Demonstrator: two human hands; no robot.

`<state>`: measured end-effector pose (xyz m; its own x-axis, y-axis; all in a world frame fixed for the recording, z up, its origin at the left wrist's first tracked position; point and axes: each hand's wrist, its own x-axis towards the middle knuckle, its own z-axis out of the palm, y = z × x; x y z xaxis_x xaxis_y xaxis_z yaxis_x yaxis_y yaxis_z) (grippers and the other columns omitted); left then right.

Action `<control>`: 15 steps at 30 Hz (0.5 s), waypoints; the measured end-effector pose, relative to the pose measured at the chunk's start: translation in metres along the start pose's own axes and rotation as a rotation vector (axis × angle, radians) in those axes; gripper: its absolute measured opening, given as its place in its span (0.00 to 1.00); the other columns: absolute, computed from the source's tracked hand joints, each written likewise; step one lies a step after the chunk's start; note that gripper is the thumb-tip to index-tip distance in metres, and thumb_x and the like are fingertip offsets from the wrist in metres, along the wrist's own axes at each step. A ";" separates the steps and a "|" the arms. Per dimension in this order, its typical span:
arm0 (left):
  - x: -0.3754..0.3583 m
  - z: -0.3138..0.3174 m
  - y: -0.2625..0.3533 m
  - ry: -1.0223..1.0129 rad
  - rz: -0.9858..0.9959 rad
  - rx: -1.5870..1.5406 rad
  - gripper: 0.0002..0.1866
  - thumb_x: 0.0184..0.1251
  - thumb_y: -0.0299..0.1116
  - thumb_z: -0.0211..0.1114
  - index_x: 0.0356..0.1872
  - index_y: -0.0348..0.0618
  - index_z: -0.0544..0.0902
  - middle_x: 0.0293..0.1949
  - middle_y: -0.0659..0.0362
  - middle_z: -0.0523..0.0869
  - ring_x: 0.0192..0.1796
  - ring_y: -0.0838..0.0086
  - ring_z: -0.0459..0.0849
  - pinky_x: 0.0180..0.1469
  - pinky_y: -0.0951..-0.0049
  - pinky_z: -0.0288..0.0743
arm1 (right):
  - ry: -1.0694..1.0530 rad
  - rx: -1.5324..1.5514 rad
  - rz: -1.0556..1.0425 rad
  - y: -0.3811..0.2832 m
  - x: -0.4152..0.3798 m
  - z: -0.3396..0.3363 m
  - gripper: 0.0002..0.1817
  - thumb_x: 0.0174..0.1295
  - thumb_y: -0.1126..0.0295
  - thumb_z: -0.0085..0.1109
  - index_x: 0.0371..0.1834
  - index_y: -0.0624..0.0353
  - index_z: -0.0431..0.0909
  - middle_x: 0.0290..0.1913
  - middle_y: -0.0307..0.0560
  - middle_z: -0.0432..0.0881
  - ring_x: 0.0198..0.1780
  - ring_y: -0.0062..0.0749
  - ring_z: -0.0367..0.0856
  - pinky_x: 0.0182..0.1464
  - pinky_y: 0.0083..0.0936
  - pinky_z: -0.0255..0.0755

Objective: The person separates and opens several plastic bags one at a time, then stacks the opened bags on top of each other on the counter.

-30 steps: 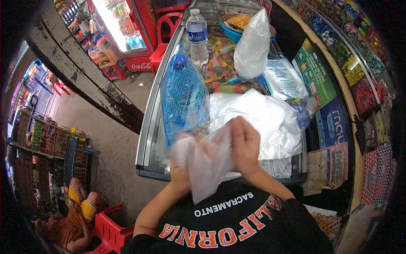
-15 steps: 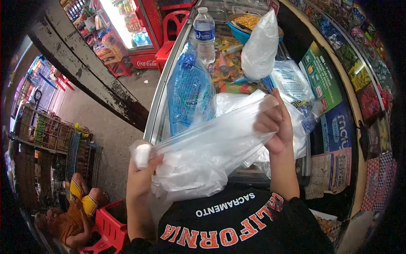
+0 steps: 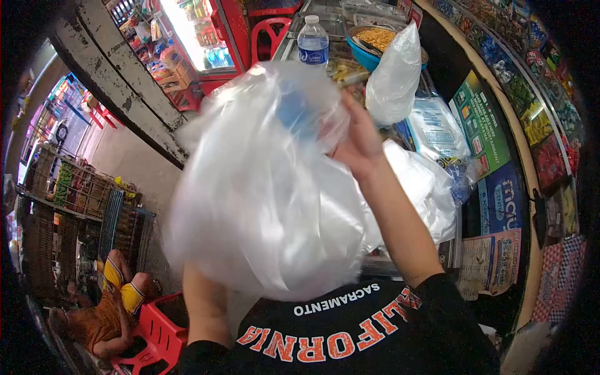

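Observation:
A puffed-out, clear-white plastic bag (image 3: 269, 206) fills the space in front of my chest, blurred by motion. My right hand (image 3: 359, 140) is closed on its upper right edge, some of the fingers showing through the film. My left forearm (image 3: 206, 306) runs up behind the bag, which hides the left hand and its fingers. Beyond my right forearm lies a pile of white plastic bags (image 3: 415, 194) on the counter. A cone-shaped white plastic bundle (image 3: 395, 81) stands upright past my right hand.
A water bottle (image 3: 313, 44) and a blue bowl (image 3: 362, 56) with yellowish food stand toward the back. A packet (image 3: 437, 128) lies at the right. Snack packs hang along the right side. A person (image 3: 109, 312) sits low at left near a red chair (image 3: 162, 331).
The bag, stretched flat between both hands before, is now ballooned and raised. My right hand has moved left and forward; my left hand has gone behind the bag. The blue plastic package is now mostly covered.

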<state>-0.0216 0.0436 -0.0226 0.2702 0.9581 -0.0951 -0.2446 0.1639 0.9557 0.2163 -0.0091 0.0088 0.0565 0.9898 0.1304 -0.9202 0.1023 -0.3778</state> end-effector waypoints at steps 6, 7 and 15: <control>0.042 0.028 -0.065 -0.156 -0.333 0.269 0.13 0.55 0.28 0.50 0.42 0.37 0.72 0.30 0.58 0.79 0.30 0.72 0.78 0.30 0.76 0.72 | 0.090 -1.284 -0.343 0.055 -0.017 -0.159 0.19 0.56 0.59 0.45 0.47 0.59 0.67 0.42 0.43 0.74 0.42 0.32 0.73 0.49 0.31 0.65; 0.051 0.016 -0.090 -0.157 -0.346 0.275 0.13 0.55 0.28 0.50 0.42 0.37 0.72 0.30 0.58 0.79 0.30 0.72 0.78 0.30 0.76 0.72 | 0.102 -1.278 -0.337 0.058 -0.020 -0.172 0.19 0.56 0.59 0.45 0.47 0.59 0.67 0.42 0.43 0.74 0.42 0.32 0.73 0.49 0.31 0.65; 0.066 -0.041 -0.123 -0.120 -0.038 0.805 0.16 0.50 0.24 0.47 0.43 0.41 0.73 0.29 0.51 0.80 0.31 0.64 0.79 0.32 0.69 0.71 | 0.603 -1.043 -0.329 0.074 -0.022 -0.218 0.26 0.49 0.71 0.53 0.54 0.48 0.58 0.29 0.45 0.75 0.31 0.33 0.75 0.35 0.29 0.69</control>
<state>-0.0117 0.0967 -0.1575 0.3739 0.9161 -0.1445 0.4990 -0.0674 0.8640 0.2307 -0.0018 -0.2216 0.6476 0.7617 0.0200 -0.0991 0.1102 -0.9890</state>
